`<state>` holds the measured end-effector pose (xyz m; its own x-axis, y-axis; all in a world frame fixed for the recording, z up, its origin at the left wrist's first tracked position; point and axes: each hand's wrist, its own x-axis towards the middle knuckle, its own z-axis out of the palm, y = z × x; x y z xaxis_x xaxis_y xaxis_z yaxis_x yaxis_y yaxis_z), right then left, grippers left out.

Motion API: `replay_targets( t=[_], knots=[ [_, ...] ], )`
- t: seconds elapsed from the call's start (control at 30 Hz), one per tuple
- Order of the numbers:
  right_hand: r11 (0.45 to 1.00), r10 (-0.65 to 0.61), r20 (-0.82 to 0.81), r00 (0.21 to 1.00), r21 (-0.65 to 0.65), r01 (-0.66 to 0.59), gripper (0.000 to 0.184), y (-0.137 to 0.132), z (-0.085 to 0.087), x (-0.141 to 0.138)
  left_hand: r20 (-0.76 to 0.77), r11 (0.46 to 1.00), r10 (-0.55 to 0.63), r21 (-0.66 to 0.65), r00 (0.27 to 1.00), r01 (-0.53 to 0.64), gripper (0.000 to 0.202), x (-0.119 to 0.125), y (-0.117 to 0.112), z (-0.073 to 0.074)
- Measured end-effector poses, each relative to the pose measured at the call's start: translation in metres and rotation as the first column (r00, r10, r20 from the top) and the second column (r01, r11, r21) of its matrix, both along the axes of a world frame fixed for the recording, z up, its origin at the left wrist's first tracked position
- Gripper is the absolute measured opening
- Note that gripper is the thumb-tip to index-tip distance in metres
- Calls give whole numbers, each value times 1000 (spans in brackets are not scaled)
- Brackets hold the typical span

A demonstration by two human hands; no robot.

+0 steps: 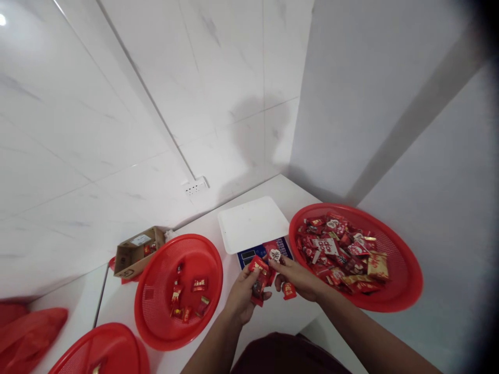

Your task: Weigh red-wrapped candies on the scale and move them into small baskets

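My left hand (242, 297) is closed around red wrapped candies (259, 280), in front of the digital scale. My right hand (297, 276) pinches a red candy packet (275, 253) with a white heart-shaped label, and another small red candy (289, 291) hangs under its fingers. The two hands nearly meet, so some of what they hold is hidden. Just behind them, the scale has a white weighing pan (253, 223) and a blue panel (249, 255), partly covered by the hands. To the right, a red basket (405, 280) holds a heap of red and gold packets (339, 252).
Left of the scale stands a red basket (156, 332) with several candies in it. An open cardboard box (132, 259) sits behind it, and another red basket (125, 337) is at the front left. A red plastic bag (42, 332) lies far left. Walls bound the table behind and right.
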<state>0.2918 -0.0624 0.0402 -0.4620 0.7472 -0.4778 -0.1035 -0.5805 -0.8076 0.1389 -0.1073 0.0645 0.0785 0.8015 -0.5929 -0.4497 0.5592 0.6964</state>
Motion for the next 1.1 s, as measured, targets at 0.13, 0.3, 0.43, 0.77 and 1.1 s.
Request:
replay_targets(
  t=[0.13,0.3,0.43,0.77,1.1],
  knots=[
    [990,-141,71,987,16,141,24,27,-18,-5,-5,994,104,-36,995,-104,32,-10,0,-7],
    [990,-139,22,990,-34,140,26,69,-25,-17,-32,989,139,-43,990,-140,31,-15,-1,-12],
    [972,-173,36,984,-156,177,40,76,-29,-23,-32,991,131,-24,991,-132,32,-17,-2,-13],
    [753,-440,-278,854,-632,182,12,4,-54,-13,-43,981,164,-95,985,-168,33,-21,-14,-25],
    [919,-289,-319,903,-356,168,15,15,-36,14,-70,966,204,-148,977,-212,31,-30,-27,-26]
  ],
)
